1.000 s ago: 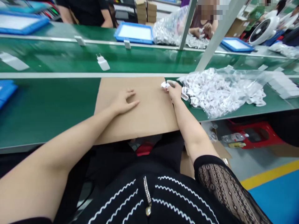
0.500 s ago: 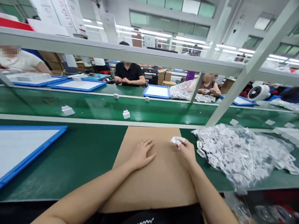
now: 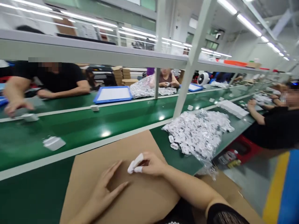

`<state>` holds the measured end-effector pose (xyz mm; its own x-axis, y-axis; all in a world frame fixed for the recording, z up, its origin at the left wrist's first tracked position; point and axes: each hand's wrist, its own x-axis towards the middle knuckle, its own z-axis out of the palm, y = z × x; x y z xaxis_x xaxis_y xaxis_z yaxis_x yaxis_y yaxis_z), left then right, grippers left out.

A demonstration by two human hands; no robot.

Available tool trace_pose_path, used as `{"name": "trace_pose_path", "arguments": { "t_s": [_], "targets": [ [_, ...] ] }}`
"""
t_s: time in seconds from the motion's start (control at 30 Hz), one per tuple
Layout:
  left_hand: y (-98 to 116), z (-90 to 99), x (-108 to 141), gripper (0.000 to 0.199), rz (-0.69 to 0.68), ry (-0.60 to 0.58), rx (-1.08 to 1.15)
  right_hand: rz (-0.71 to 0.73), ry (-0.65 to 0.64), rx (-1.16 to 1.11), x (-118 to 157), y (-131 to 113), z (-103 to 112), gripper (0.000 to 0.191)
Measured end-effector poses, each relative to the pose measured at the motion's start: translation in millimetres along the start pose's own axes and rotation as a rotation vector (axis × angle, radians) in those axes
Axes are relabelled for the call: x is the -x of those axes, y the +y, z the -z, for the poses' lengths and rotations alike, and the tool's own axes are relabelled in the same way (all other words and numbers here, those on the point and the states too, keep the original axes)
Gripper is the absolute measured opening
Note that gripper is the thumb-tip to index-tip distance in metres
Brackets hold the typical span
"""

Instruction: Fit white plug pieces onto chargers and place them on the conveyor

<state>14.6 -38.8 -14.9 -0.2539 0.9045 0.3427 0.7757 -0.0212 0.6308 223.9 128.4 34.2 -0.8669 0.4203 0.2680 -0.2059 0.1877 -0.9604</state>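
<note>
Right hand (image 3: 149, 164) pinching a small white plastic piece (image 3: 135, 163) over the flat brown cardboard sheet (image 3: 121, 146), left hand (image 3: 99, 188) spread open on the sheet just beside it, a clear plastic bag of white pieces (image 3: 198, 133) nearby on the green counter (image 3: 30, 196)!

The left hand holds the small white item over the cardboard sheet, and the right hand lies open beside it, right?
No, swapped: the right hand holds the small white item over the cardboard sheet; the left hand lies open beside it, in the head view.
</note>
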Motion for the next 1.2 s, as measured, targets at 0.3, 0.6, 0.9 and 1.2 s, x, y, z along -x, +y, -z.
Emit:
{"name": "trace_pose_path", "arguments": {
  "t_s": [0.3,0.6,0.9,1.2],
  "targets": [
    [-7,-8.4,-3,0.041,-0.132,-0.115,0.102,-0.036,-0.219,0.273,6,-17,-4,0.034],
    [-2,-0.6,0,0.044,-0.149,-0.14,0.082,-0.155,1.384,0.957,144,-62,67,0.044],
    [-4,-0.1,-3,0.047,-0.153,-0.153,0.085,-0.644,1.673,0.587,173,-35,163,0.054],
    [-1,-1.3,-5,0.046,-0.196,-0.159,0.092,-0.581,1.678,0.413,147,-59,212,0.04]
  ]
}}
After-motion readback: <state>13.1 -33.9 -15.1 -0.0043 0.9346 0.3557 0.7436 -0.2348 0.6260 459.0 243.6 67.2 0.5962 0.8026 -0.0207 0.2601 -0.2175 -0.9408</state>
